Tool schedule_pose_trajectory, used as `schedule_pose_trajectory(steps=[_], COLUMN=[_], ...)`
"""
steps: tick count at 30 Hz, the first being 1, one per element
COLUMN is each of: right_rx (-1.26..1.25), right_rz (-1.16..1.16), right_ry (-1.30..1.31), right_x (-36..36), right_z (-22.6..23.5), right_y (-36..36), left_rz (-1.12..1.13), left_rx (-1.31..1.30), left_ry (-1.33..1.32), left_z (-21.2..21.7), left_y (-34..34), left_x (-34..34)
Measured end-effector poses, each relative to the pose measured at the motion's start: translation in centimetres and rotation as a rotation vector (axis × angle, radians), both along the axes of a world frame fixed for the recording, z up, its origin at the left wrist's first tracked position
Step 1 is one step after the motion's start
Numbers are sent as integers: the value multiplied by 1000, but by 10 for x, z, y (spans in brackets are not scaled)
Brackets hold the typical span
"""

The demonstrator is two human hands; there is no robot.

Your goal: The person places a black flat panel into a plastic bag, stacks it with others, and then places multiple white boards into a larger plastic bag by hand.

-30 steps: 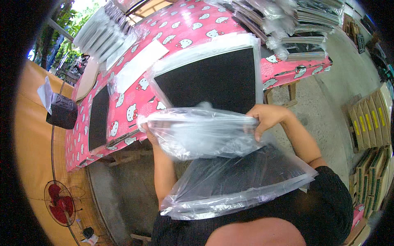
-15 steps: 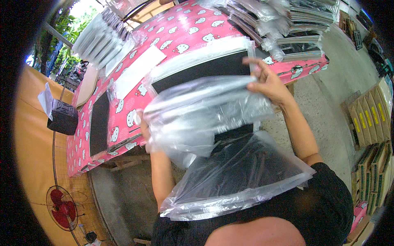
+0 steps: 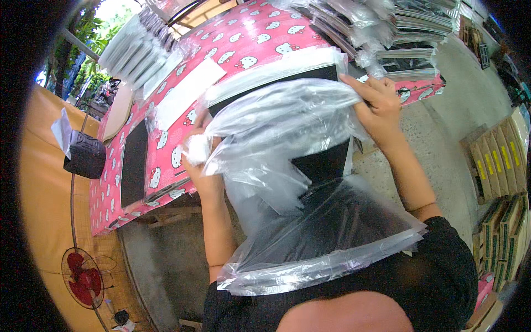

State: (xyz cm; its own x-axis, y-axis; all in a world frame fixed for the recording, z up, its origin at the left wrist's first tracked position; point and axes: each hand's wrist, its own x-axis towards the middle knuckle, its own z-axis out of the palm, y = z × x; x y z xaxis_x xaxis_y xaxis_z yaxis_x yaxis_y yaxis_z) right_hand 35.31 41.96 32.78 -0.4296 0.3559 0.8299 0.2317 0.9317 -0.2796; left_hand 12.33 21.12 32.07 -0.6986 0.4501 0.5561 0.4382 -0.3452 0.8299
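Both hands are up over the tabletop [image 3: 243, 39], which wears a pink cloth dotted with white cartoon cats. The left hand [image 3: 196, 157] is closed tight around a bunched corner of a clear plastic bag [image 3: 276, 133], fingers wrapped right round the crumpled film. The right hand [image 3: 379, 108] is curled shut on the bag's opposite top corner, pinching the plastic from above. Between the two hands the bag hangs stretched and wrinkled, held in the air just in front of a flat black panel [image 3: 326, 160] that lies on the near part of the tabletop inside its own clear wrap. Below the bag, a stack of more clear bags [image 3: 326, 243] rests across the person's lap, against the black shirt. A second dark panel [image 3: 134, 160] lies on the tabletop out to the left. Stacks of bagged flat items [image 3: 409, 33] sit at the far right end. A red fan [image 3: 83, 276] stands on the floor at lower left.
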Motion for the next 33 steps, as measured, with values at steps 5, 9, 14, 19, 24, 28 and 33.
schedule_pose_trajectory(steps=[5,9,14,19,24,28,33], right_rx=[33,-566,-1771,-1632,-2091,-2089,-1934], right_rz=[-62,376,926,666,552,467,459], right_ry=[-56,-167,178,166,-134,-106,-389], right_x=[11,41,24,30,63,71,77], right_z=[-20,-4,-12,-86,-285,-331,-279], right_y=[-12,-14,17,5,0,-5,-6], left_rz=[-76,-110,-171,-546,-404,-215,23], left_rx=[82,7,150,-226,-722,-1057,-1296], left_ry=[106,-184,-1012,-1162,-924,-720,-541], left_z=[-6,1,10,-96,-213,-262,-298], left_y=[-5,-35,-9,-57,-78,-107,-135], left_x=[15,14,19,-19,10,14,-4])
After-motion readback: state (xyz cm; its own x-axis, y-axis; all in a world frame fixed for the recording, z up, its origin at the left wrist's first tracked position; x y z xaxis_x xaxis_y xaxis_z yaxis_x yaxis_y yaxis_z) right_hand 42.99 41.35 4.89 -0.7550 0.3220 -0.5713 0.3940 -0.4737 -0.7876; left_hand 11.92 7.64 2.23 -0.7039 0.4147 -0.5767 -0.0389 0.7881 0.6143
